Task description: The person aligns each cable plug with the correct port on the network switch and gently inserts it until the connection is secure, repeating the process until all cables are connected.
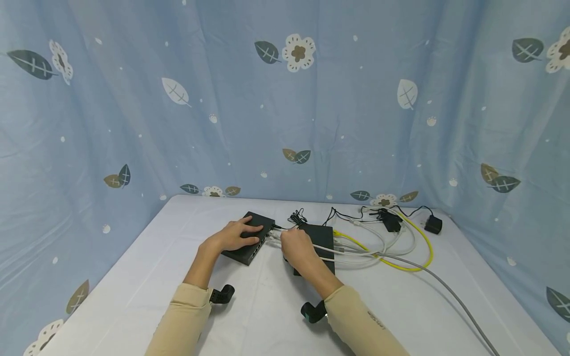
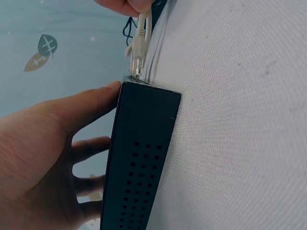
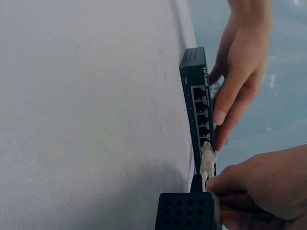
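A black network switch (image 1: 262, 221) lies at a slant on the white table, its row of ports (image 3: 200, 111) showing in the right wrist view. My left hand (image 1: 233, 236) rests on its top with fingers spread and fairly straight. My right hand (image 1: 298, 247) pinches a white network cable (image 2: 140, 36) just behind its clear plug (image 2: 137, 66). The plug's tip is at the port edge of the switch; how deep it sits cannot be told. Below my right hand is a second black box (image 1: 323, 235), partly covered by the hand and cables.
A yellow cable (image 1: 430, 247) loops at the right among white ones, and a grey cable (image 1: 463, 302) runs off the front edge. Two black power adapters (image 1: 392, 223) lie at the back right. A bundled black cord (image 1: 297, 216) lies behind the second box.
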Motion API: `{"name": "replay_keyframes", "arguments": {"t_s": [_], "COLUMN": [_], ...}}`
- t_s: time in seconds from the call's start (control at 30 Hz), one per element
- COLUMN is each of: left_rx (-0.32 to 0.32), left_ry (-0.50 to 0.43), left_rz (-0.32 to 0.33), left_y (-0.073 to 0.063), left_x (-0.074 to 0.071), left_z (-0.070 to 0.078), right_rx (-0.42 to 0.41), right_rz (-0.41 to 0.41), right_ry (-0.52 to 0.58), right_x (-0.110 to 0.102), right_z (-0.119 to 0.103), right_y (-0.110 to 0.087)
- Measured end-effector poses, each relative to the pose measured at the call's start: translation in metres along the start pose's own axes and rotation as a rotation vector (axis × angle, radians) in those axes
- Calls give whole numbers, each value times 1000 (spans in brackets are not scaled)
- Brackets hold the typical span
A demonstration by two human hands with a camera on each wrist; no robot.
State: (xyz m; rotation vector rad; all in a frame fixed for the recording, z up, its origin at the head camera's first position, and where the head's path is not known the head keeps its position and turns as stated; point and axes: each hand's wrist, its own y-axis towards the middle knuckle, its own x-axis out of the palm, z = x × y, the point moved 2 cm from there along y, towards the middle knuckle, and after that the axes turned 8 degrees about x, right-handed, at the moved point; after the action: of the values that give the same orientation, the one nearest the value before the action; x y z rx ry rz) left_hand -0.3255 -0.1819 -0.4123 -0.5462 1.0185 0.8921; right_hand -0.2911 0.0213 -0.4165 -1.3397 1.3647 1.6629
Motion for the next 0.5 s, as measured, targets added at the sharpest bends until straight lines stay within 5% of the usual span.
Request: {"name": "replay_keyframes", "arguments": {"t_s": [0.5], "left_rx": [-10], "left_ry": [-1], "left_rz": [-2], "left_y": [0], "left_x": [0], "left_z": [-1], "right_rx": [-23], "right_rz": [14], "right_ry": [-45], "right_x": [1], "right_z": [-4], "right_y": [4]}}
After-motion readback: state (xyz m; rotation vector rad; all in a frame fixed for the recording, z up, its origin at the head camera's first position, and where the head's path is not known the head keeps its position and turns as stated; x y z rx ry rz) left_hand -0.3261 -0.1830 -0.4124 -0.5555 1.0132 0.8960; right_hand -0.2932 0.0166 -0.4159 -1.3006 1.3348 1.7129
